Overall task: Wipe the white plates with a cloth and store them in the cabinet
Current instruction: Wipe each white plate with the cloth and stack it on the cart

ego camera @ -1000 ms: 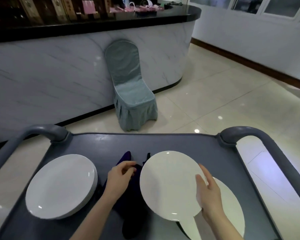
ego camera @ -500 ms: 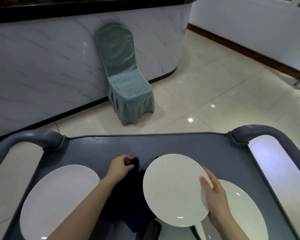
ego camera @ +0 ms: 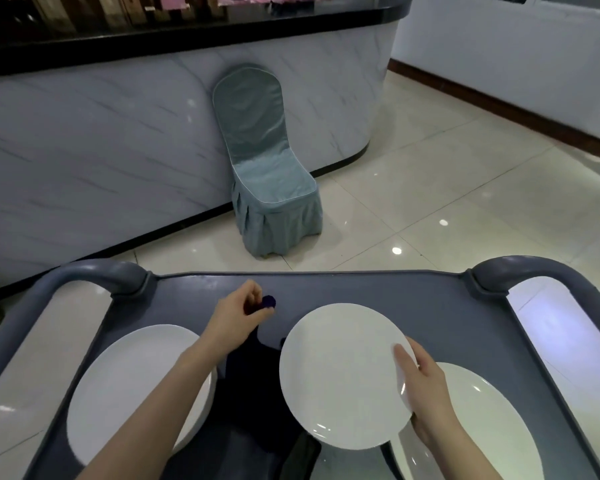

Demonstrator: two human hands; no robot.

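Observation:
My right hand [ego camera: 421, 386] grips the right rim of a white plate [ego camera: 340, 375], holding it tilted above the grey cart top [ego camera: 361, 289]. Under that hand lies another white plate [ego camera: 482, 420] at the cart's right. My left hand [ego camera: 238, 318] pinches the upper end of a dark navy cloth [ego camera: 253, 393], which hangs and drapes down the cart's middle. A stack of white plates [ego camera: 129, 386] sits at the left, partly hidden by my left forearm.
The cart has curved grey handles at the left [ego camera: 94, 275] and right [ego camera: 520, 271]. Beyond it stand a chair in a grey-green cover [ego camera: 267, 174], a marble-fronted counter [ego camera: 101, 150] and shiny tiled floor [ego camera: 447, 174]. A dark object [ego camera: 298, 459] lies near the cart's front edge.
My left hand has lifted the cloth's end up and away from me. The held plate stays in my right hand, and the view has shifted upward.

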